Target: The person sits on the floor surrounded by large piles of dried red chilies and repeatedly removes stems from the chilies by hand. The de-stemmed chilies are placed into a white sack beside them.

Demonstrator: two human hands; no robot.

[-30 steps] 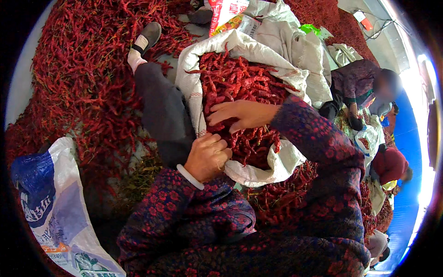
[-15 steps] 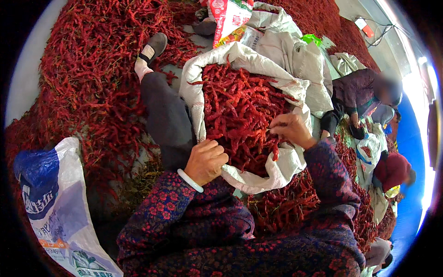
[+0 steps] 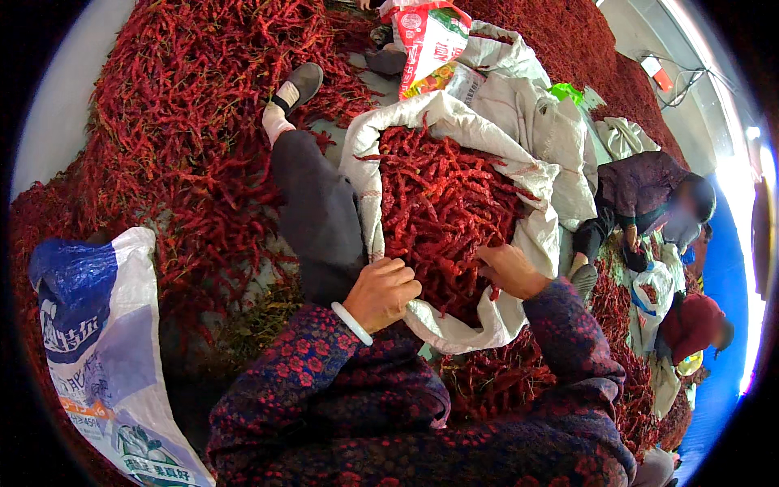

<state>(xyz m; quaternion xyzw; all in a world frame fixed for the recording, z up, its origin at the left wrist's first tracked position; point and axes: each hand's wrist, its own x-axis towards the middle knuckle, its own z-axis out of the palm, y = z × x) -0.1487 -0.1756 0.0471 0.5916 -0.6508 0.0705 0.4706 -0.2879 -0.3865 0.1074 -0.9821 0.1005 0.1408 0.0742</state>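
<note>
An open white woven sack (image 3: 457, 112) with a rolled-down rim stands before me, full of dried red chili peppers (image 3: 442, 195). At its near left rim is my left hand (image 3: 381, 294), fingers curled and closed; whatever lies between them is hidden. My right hand (image 3: 513, 271) reaches over the near right part of the sack. Its fingers are bent together with the tips among the peppers, and what they pinch cannot be made out.
Loose chilies (image 3: 195, 138) are heaped on the left. A blue-and-white printed bag (image 3: 122, 357) lies at lower left. Beyond the sack are a red-and-white bag (image 3: 430, 40) and more white sacks (image 3: 544, 122). Co-workers (image 3: 645, 187) sit along the right. My leg (image 3: 316, 207) flanks the sack.
The whole view has shifted, so things sit lower and farther right. Against the sack, my right hand has moved left and nearer to me, down to the peppers. My left hand stays by the rim.
</note>
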